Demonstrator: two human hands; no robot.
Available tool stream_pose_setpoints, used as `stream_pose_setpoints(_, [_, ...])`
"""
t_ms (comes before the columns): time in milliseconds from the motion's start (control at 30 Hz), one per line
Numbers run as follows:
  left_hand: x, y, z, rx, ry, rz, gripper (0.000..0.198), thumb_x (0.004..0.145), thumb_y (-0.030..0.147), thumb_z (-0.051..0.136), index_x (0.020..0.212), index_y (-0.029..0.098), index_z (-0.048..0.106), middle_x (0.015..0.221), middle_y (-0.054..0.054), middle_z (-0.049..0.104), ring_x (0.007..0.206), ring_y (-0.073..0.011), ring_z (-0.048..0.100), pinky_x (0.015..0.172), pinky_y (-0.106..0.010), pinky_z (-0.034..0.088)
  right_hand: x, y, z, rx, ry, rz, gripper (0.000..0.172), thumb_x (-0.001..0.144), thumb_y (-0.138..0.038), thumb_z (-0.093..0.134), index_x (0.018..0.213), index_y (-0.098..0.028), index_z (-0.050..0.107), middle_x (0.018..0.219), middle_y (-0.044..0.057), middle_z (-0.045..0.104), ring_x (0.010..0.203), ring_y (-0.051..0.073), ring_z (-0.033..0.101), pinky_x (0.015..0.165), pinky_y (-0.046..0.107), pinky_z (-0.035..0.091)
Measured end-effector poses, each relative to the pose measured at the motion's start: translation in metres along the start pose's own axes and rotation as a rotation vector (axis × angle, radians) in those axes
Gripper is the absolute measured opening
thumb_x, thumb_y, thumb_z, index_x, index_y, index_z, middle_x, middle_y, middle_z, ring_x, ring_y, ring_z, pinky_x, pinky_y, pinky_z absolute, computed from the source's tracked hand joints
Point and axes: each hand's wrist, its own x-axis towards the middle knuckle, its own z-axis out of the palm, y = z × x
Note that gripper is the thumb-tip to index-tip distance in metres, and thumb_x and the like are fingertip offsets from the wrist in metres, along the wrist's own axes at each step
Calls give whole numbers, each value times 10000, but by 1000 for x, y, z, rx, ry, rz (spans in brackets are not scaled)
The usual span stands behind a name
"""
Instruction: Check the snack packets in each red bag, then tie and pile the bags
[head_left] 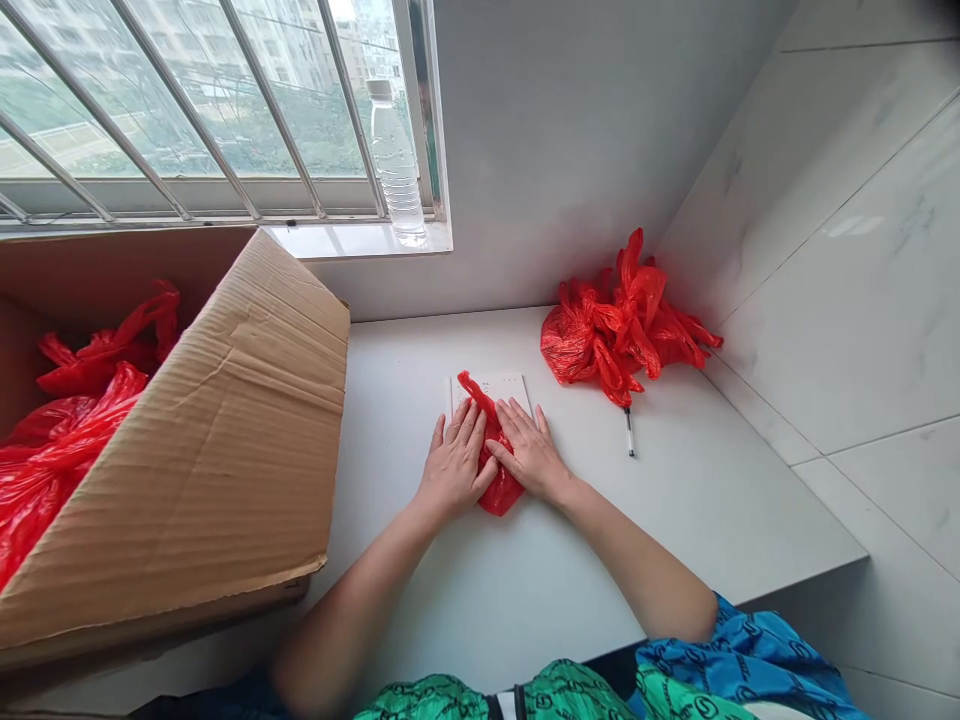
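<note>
A red plastic bag (501, 492) lies on the table in front of me, bunched into a narrow strip that points away from me. My left hand (456, 455) rests flat on its left side, fingers stretched forward. From the right, my right hand (531, 450) presses on the same bag with its fingers extended and its thumb across the plastic. Both palms face down, and they cover much of the bag. Under the bag's far end is a flat white board (506, 384) with small marks that I cannot read.
A large cardboard box (247, 420) with red plastic bags (97, 400) inside stands at the left. Knotted red bags (622, 325) sit in the back right corner, a pen (629, 432) beside them. A water bottle (396, 170) stands on the windowsill (345, 240).
</note>
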Motion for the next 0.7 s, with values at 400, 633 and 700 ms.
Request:
stream_pose_setpoints(400, [-1,1,1,7,-32,-29,655,964,375,370,1564,142,252,1629,-87,197,1526,-258,149,1246,-533,87,0,-1,0,33,-34,25,666,1027,-549,273,1578,-179,208,1620,71,262,1519,244,176,1231,559,77])
stream_pose_setpoints(633, [-1,3,-2,20,-44,-39,647,966,356,369,1571,170,235,1631,-70,204,1528,-245,146,1249,-517,92,0,-3,-4,88,-76,55,677,1023,-558,266,1583,-186,190,1628,60,235,1525,234,150,1236,535,30])
stream_pose_setpoints(700, [0,3,-1,12,-53,-43,647,965,355,372,1570,167,237,1633,-74,198,1529,-247,144,1246,-525,99,0,-3,-4,113,-85,59,678,1021,-556,274,1582,-183,196,1629,60,235,1526,232,145,1236,533,13])
